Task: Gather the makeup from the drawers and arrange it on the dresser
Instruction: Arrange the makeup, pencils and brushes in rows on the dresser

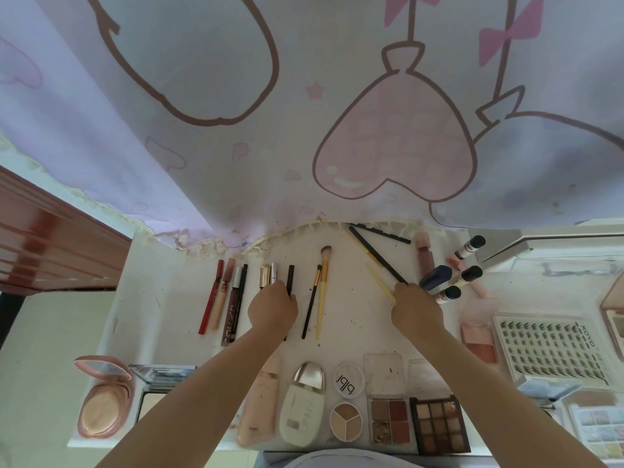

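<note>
At frame centre I see my left hand (273, 307) with fingers curled round a black pencil (289, 278) standing in the row of lip and eye sticks (225, 298) on the white bench (162, 288). My right hand (416, 307), right of centre, grips a black brush handle (378, 255) and a yellow stick (380, 282). Palettes (439, 422) line the lower edge.
</note>
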Tool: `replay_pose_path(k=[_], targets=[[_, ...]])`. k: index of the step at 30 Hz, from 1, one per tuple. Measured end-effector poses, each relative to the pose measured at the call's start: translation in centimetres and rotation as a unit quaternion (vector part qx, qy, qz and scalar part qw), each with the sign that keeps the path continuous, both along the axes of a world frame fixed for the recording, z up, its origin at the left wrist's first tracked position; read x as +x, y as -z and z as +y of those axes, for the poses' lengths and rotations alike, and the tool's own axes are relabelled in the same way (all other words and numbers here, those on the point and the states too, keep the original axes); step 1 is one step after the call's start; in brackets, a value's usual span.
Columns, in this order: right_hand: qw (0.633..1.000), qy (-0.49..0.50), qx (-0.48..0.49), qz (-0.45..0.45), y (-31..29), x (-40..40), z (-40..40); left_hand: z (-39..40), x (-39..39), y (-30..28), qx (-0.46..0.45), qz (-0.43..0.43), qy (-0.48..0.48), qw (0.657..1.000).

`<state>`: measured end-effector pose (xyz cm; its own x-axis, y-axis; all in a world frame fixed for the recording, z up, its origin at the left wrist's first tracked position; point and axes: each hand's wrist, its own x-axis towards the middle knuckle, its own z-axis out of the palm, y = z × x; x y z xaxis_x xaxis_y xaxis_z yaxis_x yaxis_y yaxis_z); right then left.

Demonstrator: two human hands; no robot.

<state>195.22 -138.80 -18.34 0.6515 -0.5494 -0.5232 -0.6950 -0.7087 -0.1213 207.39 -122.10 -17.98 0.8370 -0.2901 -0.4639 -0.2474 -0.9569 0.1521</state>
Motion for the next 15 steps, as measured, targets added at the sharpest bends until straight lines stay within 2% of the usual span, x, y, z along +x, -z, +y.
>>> replay_pose_path(k=[3,7,10,13,15], targets=[[0.999,-0.051,0.004,0.001,0.1,0.2,0.0,-0.1,0.1,0.0,0.022,0.003,0.006,1.000],[0.984,-0.160,-0.048,-0.056,-1.2,0.9,0.5,0.2,0.0,-0.1,0.009,0.004,0.003,1.000],[0.944,-0.274,-0.086,-0.161,-1.8,2.1,1.4,0.3,-0.3,-0.2,-0.012,-0.007,0.011,1.000],[0.919,-0.366,-0.082,-0.123,-1.4,2.7,2.3,0.4,-0.6,-0.3,-0.025,-0.011,0.021,0.999],[0.918,-0.381,-0.067,-0.083,0.7,2.9,2.1,0.6,-0.7,-0.2,-0.030,-0.018,0.034,0.999]])
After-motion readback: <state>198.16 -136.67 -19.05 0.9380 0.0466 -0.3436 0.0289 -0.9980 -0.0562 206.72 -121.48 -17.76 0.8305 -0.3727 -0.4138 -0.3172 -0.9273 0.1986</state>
